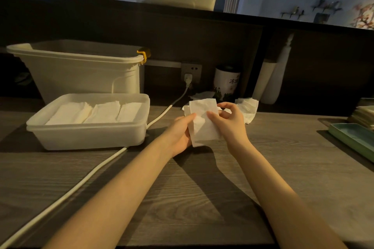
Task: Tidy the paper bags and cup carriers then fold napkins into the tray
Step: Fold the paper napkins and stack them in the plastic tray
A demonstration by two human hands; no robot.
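Both hands are together over the bench (202, 188), clamped on one white napkin (204, 125) held between them just above the wood. The left hand (180, 135) supports it from beneath and along its left edge, thumb lying over the top; the right hand (228, 121) pinches the right edge between thumb and curled fingers. The napkin's long axis runs away from the person, from the wrists toward the back wall, and it looks partly folded already, so the fold seems to be in progress rather than finished. The tray (89, 133), a translucent white box, sits to the left of the left hand, close beside it, with its long side running left to right; three rows of folded napkins (97, 112) lie inside, side by side. The left hand is plainly the nearer one to the tray, so the coming move is likely a short carry leftward across the white cable (162, 113) that runs between the hands and the tray. A loose pile of unfolded napkins (248, 109) lies just beyond the right hand, near a dark printed canister (226, 83). No paper bags or cup carriers can be made out with certainty.
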